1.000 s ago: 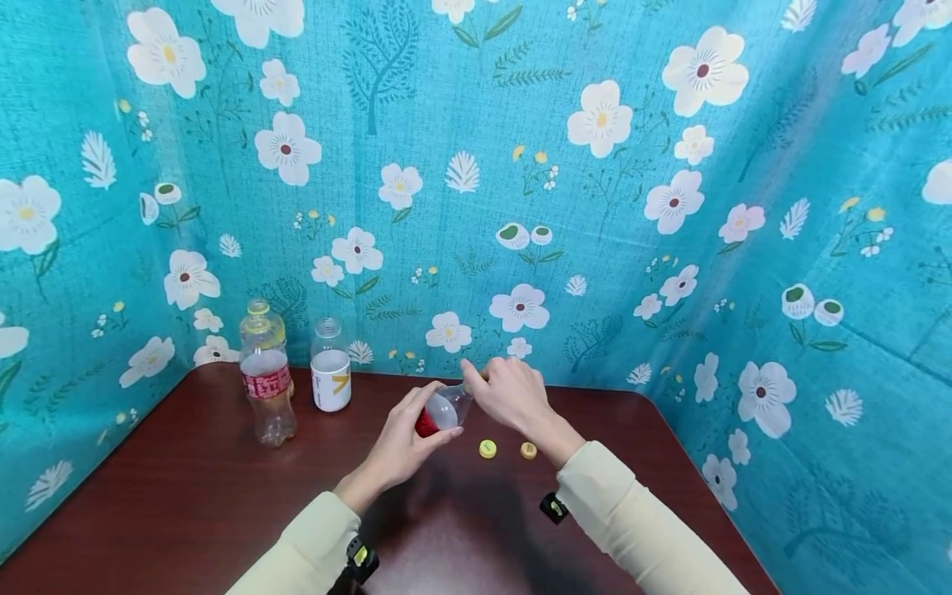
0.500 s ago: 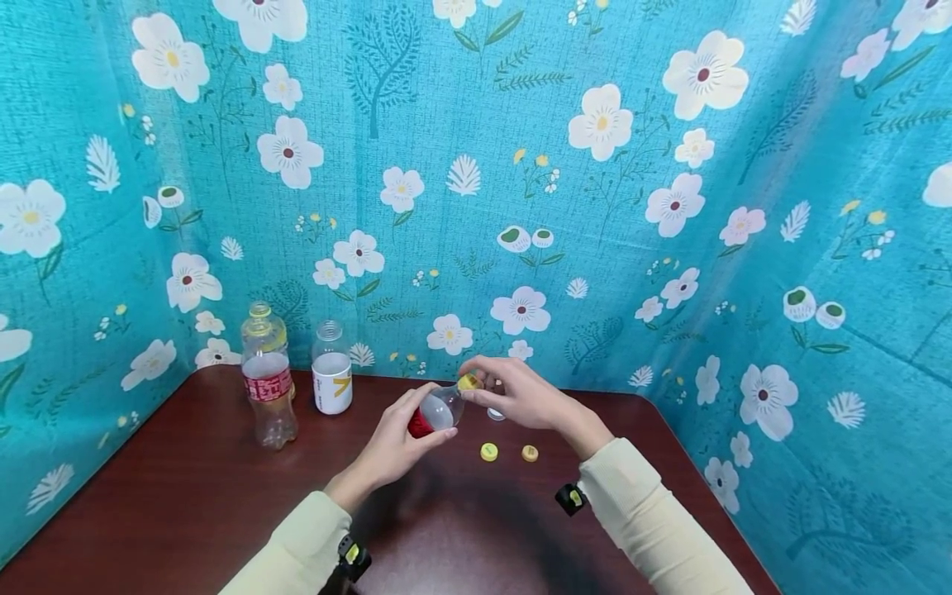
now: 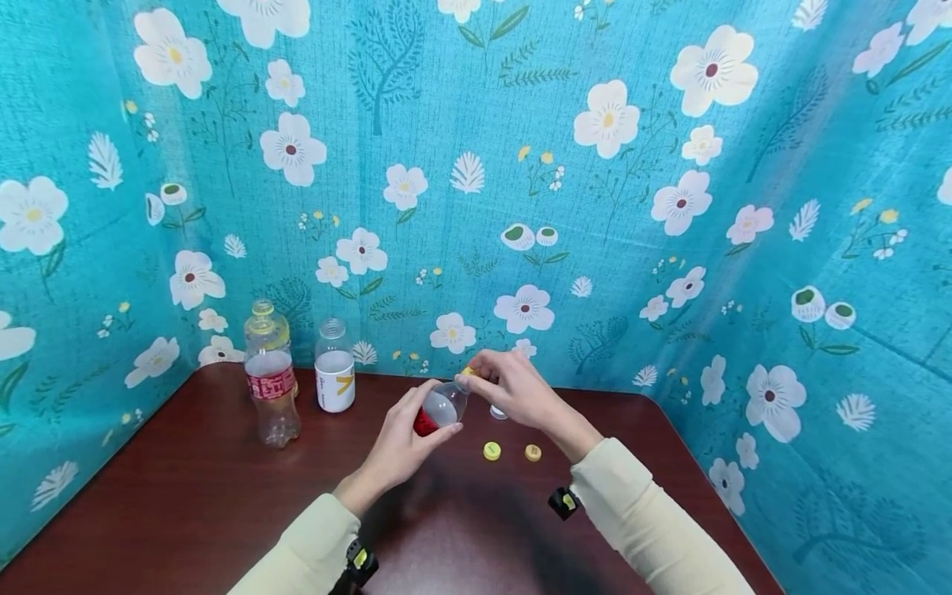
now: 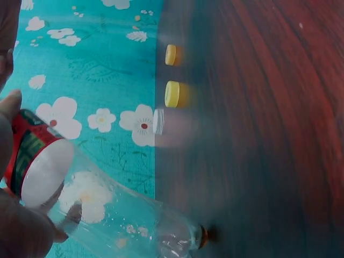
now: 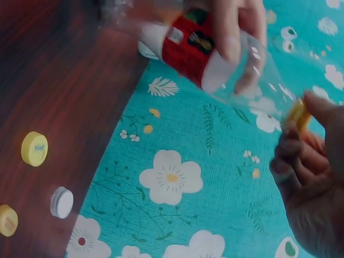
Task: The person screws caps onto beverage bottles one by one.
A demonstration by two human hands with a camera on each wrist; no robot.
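A clear plastic bottle (image 3: 444, 405) with a red label is held tilted, its neck up toward the right. My left hand (image 3: 402, 438) grips it around the body at the label, thumb on the near side. At the neck, my right hand (image 3: 521, 392) pinches a yellow cap (image 5: 297, 115) between thumb and fingers. The cap sits at the bottle's mouth in the right wrist view, partly covered by the fingertips. In the left wrist view the bottle's base (image 4: 180, 236) points down over the table, and no liquid shows inside.
Loose on the dark red table (image 3: 186, 487) lie a yellow cap (image 3: 492, 450), an orange-yellow cap (image 3: 532, 453) and a white cap (image 3: 498, 412). Back left stand a pink-labelled bottle (image 3: 271, 387), a yellowish bottle (image 3: 279, 329) behind it and a white-labelled bottle (image 3: 335, 380). Floral cloth hangs behind.
The right hand has turned at the bottle's neck, its thumb shifting from pointing up to lying lower along the cap. The white cap, hidden at first, now shows. The left hand keeps its grip.
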